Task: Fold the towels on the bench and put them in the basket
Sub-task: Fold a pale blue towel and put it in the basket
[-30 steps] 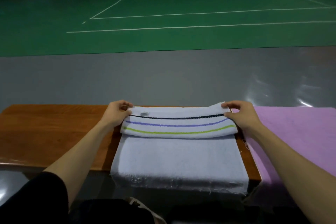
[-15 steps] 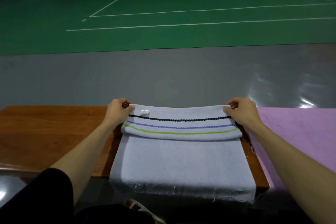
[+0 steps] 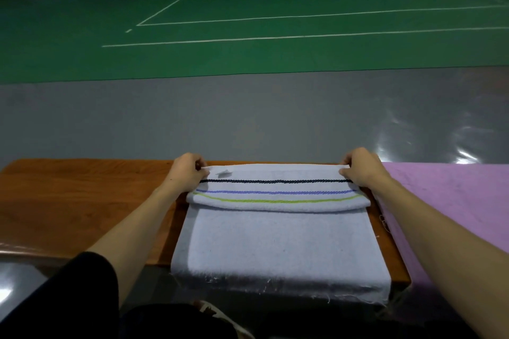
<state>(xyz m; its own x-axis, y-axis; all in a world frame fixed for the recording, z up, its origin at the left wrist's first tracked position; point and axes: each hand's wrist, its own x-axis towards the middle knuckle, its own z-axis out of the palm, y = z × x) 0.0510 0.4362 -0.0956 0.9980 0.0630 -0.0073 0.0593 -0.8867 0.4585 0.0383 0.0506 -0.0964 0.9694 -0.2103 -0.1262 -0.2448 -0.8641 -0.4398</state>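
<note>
Head view looks over a big sports hall: a green court (image 3: 248,8) with white lines, then a grey floor strip (image 3: 248,118) nearer to the person. In front stands the wooden bench (image 3: 68,201), brown and glossy. On its right part a pink towel (image 3: 454,201) is spread flat, probably waiting for its turn. In the middle lies the white towel (image 3: 275,250). Its near edge hangs over the front of the bench, and a flap with three stripes (image 3: 275,191) lies doubled on its far part, the rounded fold facing the person. The left hand (image 3: 187,173) and the right hand (image 3: 360,168) each pinch one far corner of this flap with thumb and curled fingers, it seems in order to set the edge straight and even. A small label (image 3: 224,173) sits near the left corner. The basket is not visible.
</note>
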